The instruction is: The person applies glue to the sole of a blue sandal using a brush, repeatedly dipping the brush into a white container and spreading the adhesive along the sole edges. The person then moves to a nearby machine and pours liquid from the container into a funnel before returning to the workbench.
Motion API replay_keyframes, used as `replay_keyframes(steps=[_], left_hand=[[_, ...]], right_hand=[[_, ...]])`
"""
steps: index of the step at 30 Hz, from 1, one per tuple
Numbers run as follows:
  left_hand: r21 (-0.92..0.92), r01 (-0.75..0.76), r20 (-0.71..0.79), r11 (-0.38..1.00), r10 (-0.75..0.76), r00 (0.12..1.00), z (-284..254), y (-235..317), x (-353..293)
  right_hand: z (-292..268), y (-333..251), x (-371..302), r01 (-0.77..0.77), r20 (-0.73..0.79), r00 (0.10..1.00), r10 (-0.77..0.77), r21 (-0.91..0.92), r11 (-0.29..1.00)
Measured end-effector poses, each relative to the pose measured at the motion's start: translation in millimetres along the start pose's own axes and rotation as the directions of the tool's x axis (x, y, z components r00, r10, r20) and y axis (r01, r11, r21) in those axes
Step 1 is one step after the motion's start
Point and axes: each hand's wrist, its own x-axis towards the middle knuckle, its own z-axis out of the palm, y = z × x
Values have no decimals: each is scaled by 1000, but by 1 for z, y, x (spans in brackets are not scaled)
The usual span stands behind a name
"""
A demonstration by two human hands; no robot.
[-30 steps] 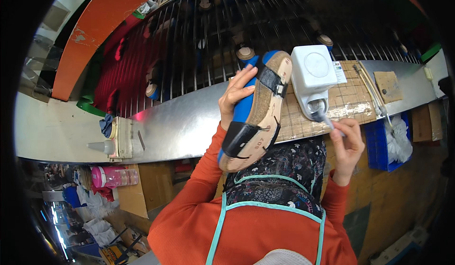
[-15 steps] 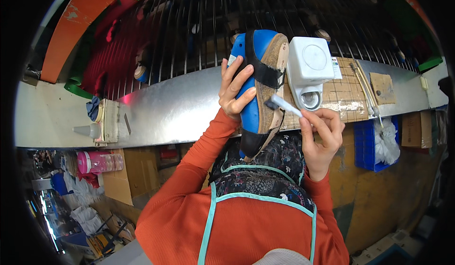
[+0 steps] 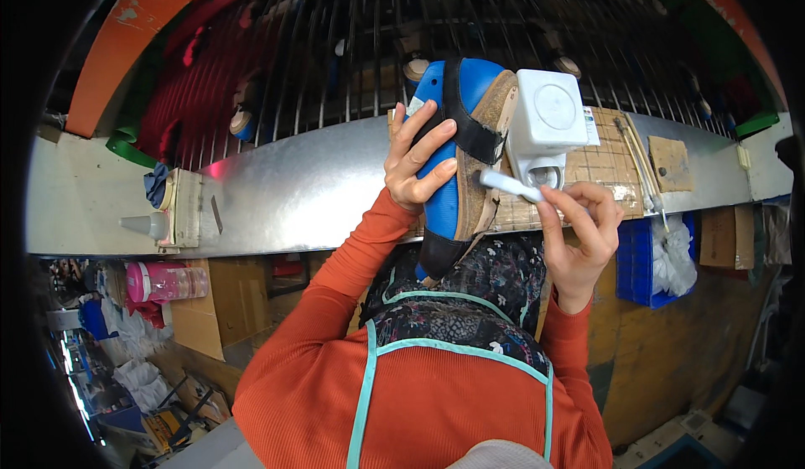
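Observation:
My left hand is wrapped round a blue shoe last, tilted on its side, that carries a sandal with black straps and a cork footbed. Its sole edge faces right. Between the thumb and fingers of my right hand is a small brush with a whitish handle. The brush's tip is blurred beside the cork edge; whether it touches I cannot tell. Just beyond the brush stands a white plastic container with a round open mouth at its near end.
Cardboard lies under the container on the metal bench, with thin sticks to its right. Behind runs a rack of metal rods with more lasts. A blue crate hangs low at right; a pink jug sits at left.
My right hand has moved slightly right and down, and the brush lies flatter, its dark bristles no longer showing clearly. The last stays in my left hand, nearly unmoved.

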Motion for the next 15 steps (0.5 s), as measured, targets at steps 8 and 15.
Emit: replay_keyframes(steps=[8, 15], left_hand=[[6, 6, -28, 1000, -6, 1000, 4, -2, 1], [7, 17, -18, 1000, -17, 1000, 5, -1, -2]], right_hand=[[-2, 0, 1, 43, 46, 998, -42, -33, 999], [-4, 3, -11, -19, 93, 995, 16, 31, 999]])
